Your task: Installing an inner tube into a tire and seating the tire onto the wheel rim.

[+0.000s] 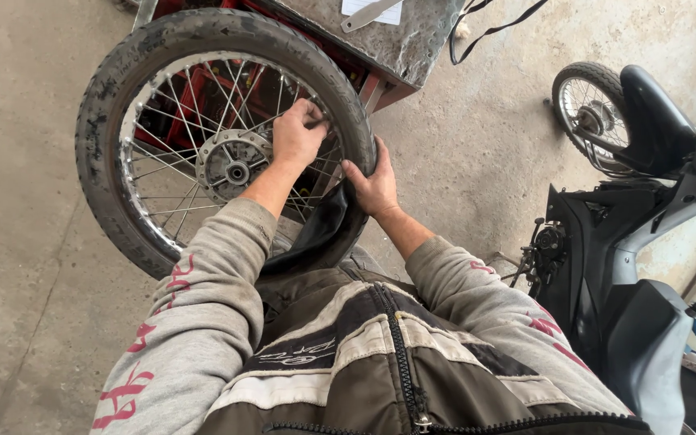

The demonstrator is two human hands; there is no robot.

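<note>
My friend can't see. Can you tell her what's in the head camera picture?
A person holds a spoked wheel upright: the left hand grips the rim among the spokes, and the right hand presses on the tyre where a black inner tube hangs out. A scooter stands on the right, on a concrete floor.

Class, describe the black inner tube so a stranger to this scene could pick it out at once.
Find the big spoked wheel propped upright before the person. At its lower right, under the right hand, the inner tube bulges out of the tyre. It is smooth and glossy, whereas the tyre is dusty and treaded.
</note>
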